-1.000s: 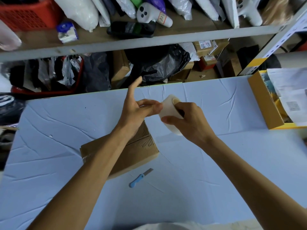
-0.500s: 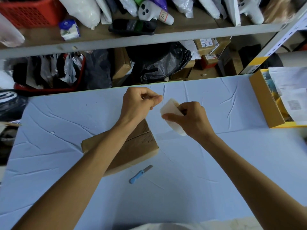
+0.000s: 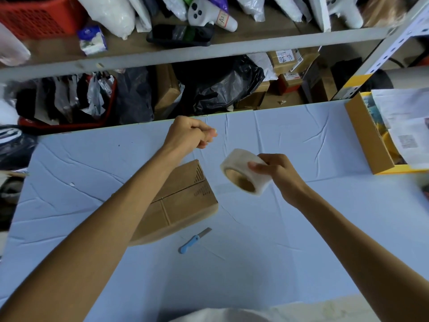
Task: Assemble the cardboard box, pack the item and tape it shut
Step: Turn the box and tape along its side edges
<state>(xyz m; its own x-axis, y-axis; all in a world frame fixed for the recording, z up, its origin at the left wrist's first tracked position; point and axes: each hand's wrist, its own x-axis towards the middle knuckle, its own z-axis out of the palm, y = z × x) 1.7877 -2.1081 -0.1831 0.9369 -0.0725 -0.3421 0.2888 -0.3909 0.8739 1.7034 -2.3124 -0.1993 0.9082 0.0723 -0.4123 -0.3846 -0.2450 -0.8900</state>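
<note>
Taping is in hand: the right hand (image 3: 276,173) grips the tape roll (image 3: 243,175) above the table (image 3: 301,228), the left hand (image 3: 189,133), farther off, pinches seemingly its free end, and the strip must next be laid along the closed cardboard box (image 3: 183,203) lying near-left.

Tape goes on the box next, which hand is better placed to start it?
Left, probably. The left hand hovers pinched just beyond the cardboard box, forearm crossing over it. The right hand grips the tape roll, off to the box's right.
</note>
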